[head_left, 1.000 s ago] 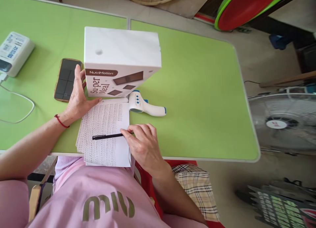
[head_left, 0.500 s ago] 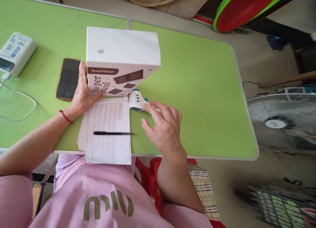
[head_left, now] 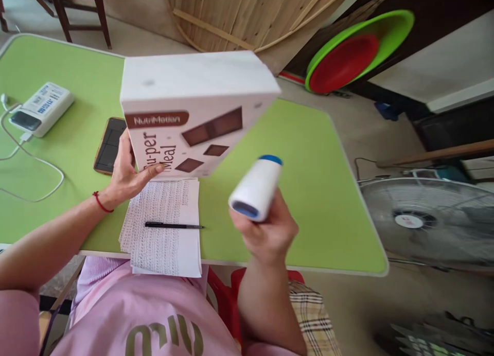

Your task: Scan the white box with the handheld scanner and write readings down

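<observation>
My left hand point(head_left: 133, 168) grips the lower left edge of a white box point(head_left: 200, 73) labelled NutriMotion, thumb on its printed front. The box is tilted above the far end of a stack of handwritten paper sheets point(head_left: 165, 253). My right hand point(head_left: 270, 227) is wrapped round the handle of a white and blue infrared thermometer point(head_left: 258, 183), raised over the table to the right of the papers. Its handle is mostly hidden by my fingers. A black pen point(head_left: 173, 225) lies across the sheets. Just behind my left hand lies a smartphone point(head_left: 110, 145).
A white power bank point(head_left: 48, 104) with a white cable point(head_left: 50, 171) rests on the left of the green table point(head_left: 316, 207). A fan point(head_left: 417, 222) stands past the right edge. Beneath the front edge is a red stool point(head_left: 224, 299) with checked cloth point(head_left: 312, 309).
My right hand has closed on the thermometer and lifted it off the table. The box, still in my left hand, has come up nearer to the camera. The head view has shifted.
</observation>
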Tool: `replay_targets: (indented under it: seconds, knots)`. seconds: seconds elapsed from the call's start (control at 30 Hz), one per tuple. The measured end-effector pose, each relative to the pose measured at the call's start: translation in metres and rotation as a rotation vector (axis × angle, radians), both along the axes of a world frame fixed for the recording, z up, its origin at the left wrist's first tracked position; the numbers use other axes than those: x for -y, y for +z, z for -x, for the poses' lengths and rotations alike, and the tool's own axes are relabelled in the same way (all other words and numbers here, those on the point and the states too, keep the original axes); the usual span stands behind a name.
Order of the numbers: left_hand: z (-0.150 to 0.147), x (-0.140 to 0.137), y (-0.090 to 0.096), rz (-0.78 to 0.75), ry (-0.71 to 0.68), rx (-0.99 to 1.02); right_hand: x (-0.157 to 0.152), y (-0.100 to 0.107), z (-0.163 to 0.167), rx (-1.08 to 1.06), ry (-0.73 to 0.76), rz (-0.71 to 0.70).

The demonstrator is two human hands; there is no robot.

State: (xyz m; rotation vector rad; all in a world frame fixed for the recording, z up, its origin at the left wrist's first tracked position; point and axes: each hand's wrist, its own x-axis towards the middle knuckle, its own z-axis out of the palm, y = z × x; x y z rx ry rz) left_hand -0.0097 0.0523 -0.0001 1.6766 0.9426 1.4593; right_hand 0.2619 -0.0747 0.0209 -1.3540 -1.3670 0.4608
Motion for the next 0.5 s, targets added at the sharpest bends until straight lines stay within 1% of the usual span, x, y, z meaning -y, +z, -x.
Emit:
replay_targets:
  seconds: [0.03, 0.07, 0.13, 0.2, 0.23, 0.3, 0.37, 0.5]
  knots:
    - [-0.001, 0.005, 0.003, 0.03, -0.016, 0.031, 0.01, 0.004, 0.011, -0.181, 0.064, 0.019]
    - [-0.001, 0.009, 0.006, 0.084, -0.048, 0.055, 0.019, 0.007, 0.024, -0.236, 0.109, 0.061]
    - [-0.002, 0.015, 0.009, 0.236, -0.119, 0.082, 0.032, 0.009, 0.051, -0.308, 0.167, 0.1]
    - [-0.002, 0.017, 0.01, 0.369, -0.171, 0.088, 0.036, 0.007, 0.073, -0.521, 0.271, 0.237]
    - [-0.002, 0.017, 0.009, 0.413, -0.183, 0.085, 0.035, 0.005, 0.082, -0.574, 0.293, 0.294]
    - [0.0, 0.016, 0.008, 0.464, -0.18, 0.075, 0.03, 0.0, 0.09, -0.62, 0.282, 0.376]
    - [0.002, 0.014, 0.006, 0.487, -0.151, 0.056, 0.024, -0.005, 0.092, -0.615, 0.242, 0.415]
    - [0.004, 0.012, 0.003, 0.456, -0.111, -0.012, 0.013, -0.009, 0.089, -0.632, 0.246, 0.473]
